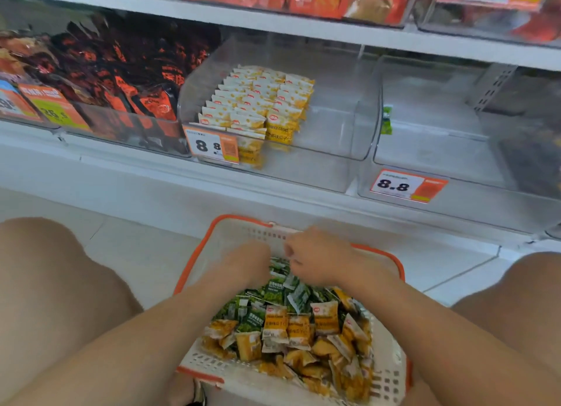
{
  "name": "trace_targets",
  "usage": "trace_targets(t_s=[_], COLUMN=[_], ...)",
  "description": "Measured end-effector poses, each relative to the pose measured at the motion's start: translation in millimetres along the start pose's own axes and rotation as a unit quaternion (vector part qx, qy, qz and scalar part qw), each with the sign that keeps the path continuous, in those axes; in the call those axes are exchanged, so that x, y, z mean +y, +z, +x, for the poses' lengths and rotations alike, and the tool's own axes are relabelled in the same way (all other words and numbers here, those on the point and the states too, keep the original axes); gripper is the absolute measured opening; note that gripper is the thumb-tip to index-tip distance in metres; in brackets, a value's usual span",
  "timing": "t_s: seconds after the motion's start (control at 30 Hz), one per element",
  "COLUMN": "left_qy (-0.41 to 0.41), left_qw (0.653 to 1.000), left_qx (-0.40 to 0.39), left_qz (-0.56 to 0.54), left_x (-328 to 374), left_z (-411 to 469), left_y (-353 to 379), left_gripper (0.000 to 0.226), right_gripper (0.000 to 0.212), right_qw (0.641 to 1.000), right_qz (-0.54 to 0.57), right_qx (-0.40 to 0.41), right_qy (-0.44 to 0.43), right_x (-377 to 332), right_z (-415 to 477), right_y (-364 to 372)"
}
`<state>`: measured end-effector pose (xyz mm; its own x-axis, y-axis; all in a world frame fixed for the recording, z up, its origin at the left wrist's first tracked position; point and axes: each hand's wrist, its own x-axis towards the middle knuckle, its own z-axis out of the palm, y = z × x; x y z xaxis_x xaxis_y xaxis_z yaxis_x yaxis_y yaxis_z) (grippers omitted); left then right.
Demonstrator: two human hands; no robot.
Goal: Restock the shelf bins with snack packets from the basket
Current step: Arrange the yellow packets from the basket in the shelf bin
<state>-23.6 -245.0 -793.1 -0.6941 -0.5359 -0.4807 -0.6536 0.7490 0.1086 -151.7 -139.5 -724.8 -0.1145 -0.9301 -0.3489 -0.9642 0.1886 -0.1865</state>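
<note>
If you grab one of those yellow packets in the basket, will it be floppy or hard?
Probably soft and crinkly: the yellow packets lie bent and jumbled in the basket. Likely light, being small. They look shiny, so perhaps slippery.

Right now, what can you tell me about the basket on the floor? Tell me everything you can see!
The basket is white plastic with rows of little holes in its walls and an orange rim. It sits upright on the pale floor, between the person's legs, in front of the shelf. Inside lies a heap: yellow packets at the near end, green packets at the far end. The left hand and right hand both reach into the far end, over the green packets.
</note>
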Motion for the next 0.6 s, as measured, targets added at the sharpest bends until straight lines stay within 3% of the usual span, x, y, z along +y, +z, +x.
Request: trace_targets(t_s=[0.07, 0.2, 0.33, 0.4, 0.6], left_qy=[-0.005, 0.008, 0.025, 0.010, -0.008], left_qw=[0.999, 0.985, 0.958, 0.958, 0.966], left_qx=[-0.039, -0.173, -0.275, -0.275, -0.237], left_qz=[-0.004, 0.024, 0.075, 0.080, 0.102], left_x=[4.7, 10.9, 1.4, -4.4, -0.4], left_z=[7.1, 10.9, 6.1, 5.0, 6.5], left_y=[26.8, 74.2, 116.3, 133.6, 153.1], left_gripper=[0.031, 0.012, 0.031, 0.041, 0.035], right_gripper=[0.011, 0.006, 0.005, 0.004, 0.012], right_qw=[0.997, 0.990, 0.987, 0.987, 0.988], right_qz=[-0.049, -0.063, -0.060, -0.059, -0.070], right_qx=[-0.067, -0.120, -0.129, -0.125, -0.123], right_qy=[-0.011, -0.041, -0.076, -0.081, -0.068], right_x=[5.5, 5.9, -0.3, -1.7, -5.3], right_z=[2.7, 5.7, 8.2, 7.6, 0.6], right_y=[11.6, 27.4, 29.9, 27.9, 23.4])
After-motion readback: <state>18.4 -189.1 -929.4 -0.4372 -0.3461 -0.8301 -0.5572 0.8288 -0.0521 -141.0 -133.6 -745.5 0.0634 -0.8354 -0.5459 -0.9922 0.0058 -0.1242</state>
